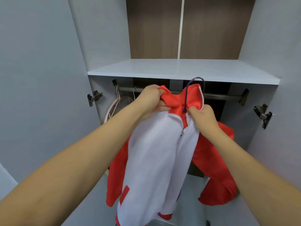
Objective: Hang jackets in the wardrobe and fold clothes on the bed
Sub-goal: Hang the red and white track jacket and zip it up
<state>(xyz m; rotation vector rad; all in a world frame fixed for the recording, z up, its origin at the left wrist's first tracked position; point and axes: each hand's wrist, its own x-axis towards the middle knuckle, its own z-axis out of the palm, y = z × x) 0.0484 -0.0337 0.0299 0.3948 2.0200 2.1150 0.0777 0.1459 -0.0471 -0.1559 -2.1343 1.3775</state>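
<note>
A red and white jacket [156, 154] hangs in front of the open wardrobe, held up at its collar. My left hand [150, 99] grips the red collar on the left side. My right hand [202, 118] pinches the collar on the right side, beside a purple hanger [189, 93] whose hook sticks up out of the neck. The hook is just in front of the metal rail [221, 95], under the white shelf [179, 69]; whether it rests on the rail I cannot tell. The red sleeves dangle on both sides.
Several pale pink hangers [114, 105] hang at the rail's left end. Both wardrobe doors stand open, with metal hinges at left [94, 97] and right [263, 115]. Above the shelf is a brown-backed compartment [154, 28].
</note>
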